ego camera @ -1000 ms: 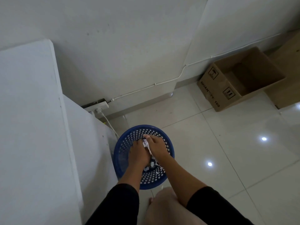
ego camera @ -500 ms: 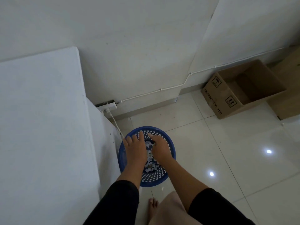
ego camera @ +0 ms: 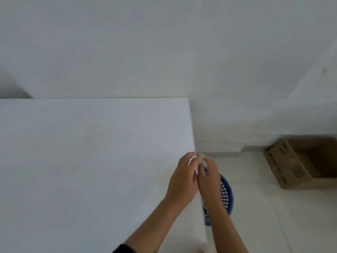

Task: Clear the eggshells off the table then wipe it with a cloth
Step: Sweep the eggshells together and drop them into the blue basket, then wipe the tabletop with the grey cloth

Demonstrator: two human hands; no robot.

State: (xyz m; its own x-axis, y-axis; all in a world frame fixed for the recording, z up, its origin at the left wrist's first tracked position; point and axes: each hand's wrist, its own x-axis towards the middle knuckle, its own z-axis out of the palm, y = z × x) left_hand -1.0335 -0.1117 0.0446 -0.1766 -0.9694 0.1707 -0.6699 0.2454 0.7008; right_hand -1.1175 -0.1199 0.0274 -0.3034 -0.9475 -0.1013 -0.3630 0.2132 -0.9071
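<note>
Both hands, left hand [ego camera: 184, 178] and right hand [ego camera: 209, 178], lifted from blue basket [ego camera: 227, 194] to table [ego camera: 91, 161] edge, pressed together on something white, unidentifiable; shells judged dumped, wiping next.

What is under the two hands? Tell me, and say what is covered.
Under the left hand and right hand stands a blue basket on the floor, beside the table. Only its right rim and holed wall show; the hands and forearms hide its inside.
</note>
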